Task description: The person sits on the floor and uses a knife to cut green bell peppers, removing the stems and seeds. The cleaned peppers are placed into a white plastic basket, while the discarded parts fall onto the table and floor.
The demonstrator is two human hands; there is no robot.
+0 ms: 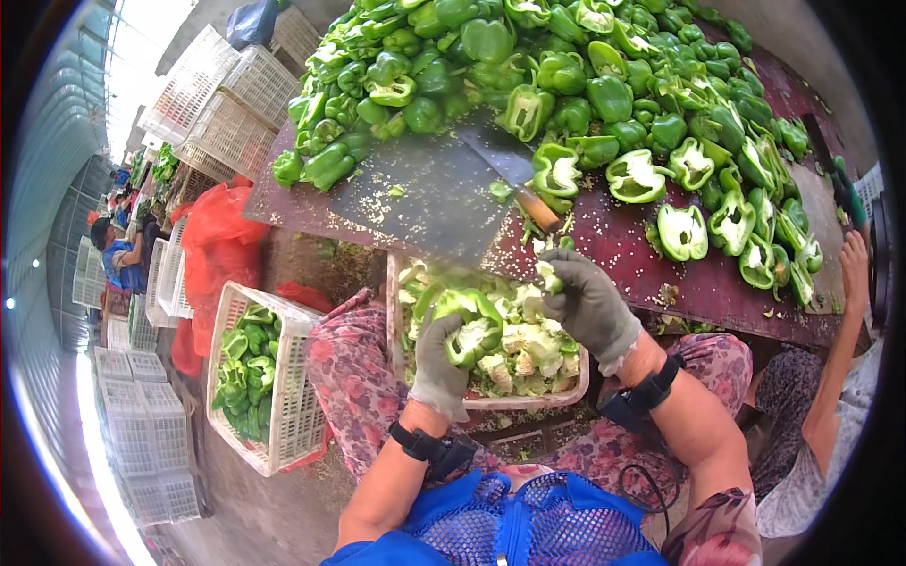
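My left hand (442, 361), in a grey glove, holds a cut green bell pepper (476, 327) with its pale inside showing, above a plastic crate (488, 403) of pepper cores and seeds. In my right hand (591, 301), also gloved, a small piece of pepper core with green on it (548, 276) is pinched between the fingers. A knife with a wooden handle (538, 209) lies on the table (439, 191) beyond my hands, its blade among scattered seeds. Behind it rises a large heap of green bell peppers (488, 42), several cut into halves.
At my left stands a white crate (297, 382) of green pepper pieces, beside red mesh bags (219, 247). Stacked white crates (233, 106) are further back on the left. A co-worker's bare arm (839, 382) reaches to the table on the right; another person (120, 255) sits far left.
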